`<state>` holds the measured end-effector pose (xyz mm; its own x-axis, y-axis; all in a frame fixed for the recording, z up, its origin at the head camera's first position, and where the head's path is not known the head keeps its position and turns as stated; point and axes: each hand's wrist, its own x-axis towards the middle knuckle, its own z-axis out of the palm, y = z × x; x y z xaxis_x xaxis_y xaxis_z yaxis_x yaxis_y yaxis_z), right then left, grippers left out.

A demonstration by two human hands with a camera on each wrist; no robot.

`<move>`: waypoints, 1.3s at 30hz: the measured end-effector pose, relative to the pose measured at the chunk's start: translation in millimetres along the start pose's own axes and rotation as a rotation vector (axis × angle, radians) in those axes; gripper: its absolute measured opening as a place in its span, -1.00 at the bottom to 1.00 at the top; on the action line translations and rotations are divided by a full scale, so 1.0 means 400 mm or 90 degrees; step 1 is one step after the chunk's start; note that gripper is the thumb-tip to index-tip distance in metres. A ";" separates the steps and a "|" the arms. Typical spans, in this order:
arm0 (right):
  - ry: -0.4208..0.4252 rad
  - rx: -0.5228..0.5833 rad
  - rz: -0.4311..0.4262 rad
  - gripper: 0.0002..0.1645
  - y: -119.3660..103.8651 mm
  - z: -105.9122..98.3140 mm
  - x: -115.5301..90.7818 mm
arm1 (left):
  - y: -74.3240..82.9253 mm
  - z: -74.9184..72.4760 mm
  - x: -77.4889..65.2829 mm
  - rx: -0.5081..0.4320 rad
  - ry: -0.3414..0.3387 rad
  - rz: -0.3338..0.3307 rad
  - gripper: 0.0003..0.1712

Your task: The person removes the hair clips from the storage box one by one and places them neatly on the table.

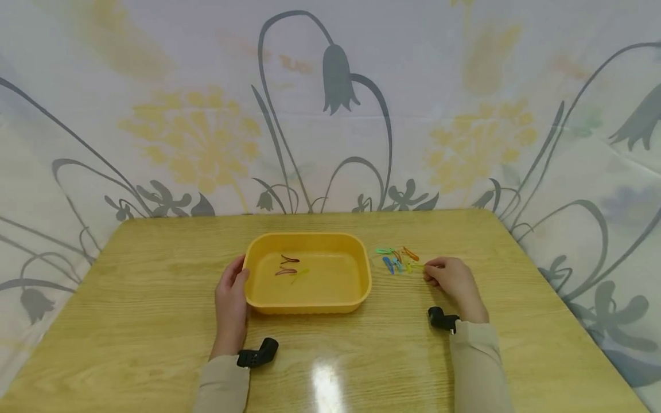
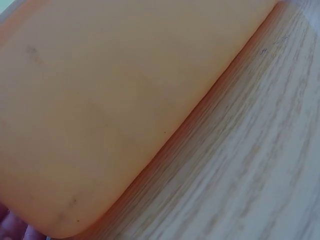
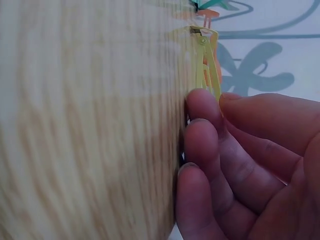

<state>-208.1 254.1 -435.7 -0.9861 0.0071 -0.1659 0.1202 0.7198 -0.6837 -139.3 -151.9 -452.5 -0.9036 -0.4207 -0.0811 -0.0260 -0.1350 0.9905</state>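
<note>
My right hand (image 1: 454, 282) pinches a yellow snap hair clip (image 3: 206, 60) by its end, between thumb and index finger, low over the table. Just left of it lies a loose group of hair clips: a green clip (image 1: 384, 250), a blue clip (image 1: 388, 264), an orange clip (image 1: 411, 253) and several others. At the left side of a yellow plastic tray (image 1: 310, 308), my left hand (image 1: 230, 298) holds the wall, thumb near the rim. Inside the tray lie a dark clip (image 1: 290, 260), a reddish clip (image 1: 286, 271) and a yellow clip (image 1: 300, 274).
The wooden table (image 1: 129, 310) carries the tray near its middle, with the clip group to the tray's right. Behind the table hangs a flower-patterned cloth (image 1: 320, 143). Each wrist wears a black camera, the left camera (image 1: 258, 353) standing close in front of the tray.
</note>
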 end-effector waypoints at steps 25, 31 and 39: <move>-0.012 0.159 -0.109 -0.50 -0.103 0.005 -0.011 | -0.001 -0.009 -0.002 -0.067 -0.040 -0.007 -0.56; -0.017 0.164 -0.150 -0.59 -0.149 0.018 -0.026 | -0.004 -0.007 -0.004 -0.050 -0.037 -0.006 -0.56; -0.047 0.178 -0.186 -0.61 -0.204 0.056 -0.032 | 0.000 -0.007 -0.003 -0.051 -0.039 0.003 -0.53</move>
<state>-202.6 179.8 -393.6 -0.9738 -0.2266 0.0206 -0.1273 0.4673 -0.8749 -136.9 -154.0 -452.8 -0.9283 -0.3659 -0.0664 0.0111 -0.2057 0.9785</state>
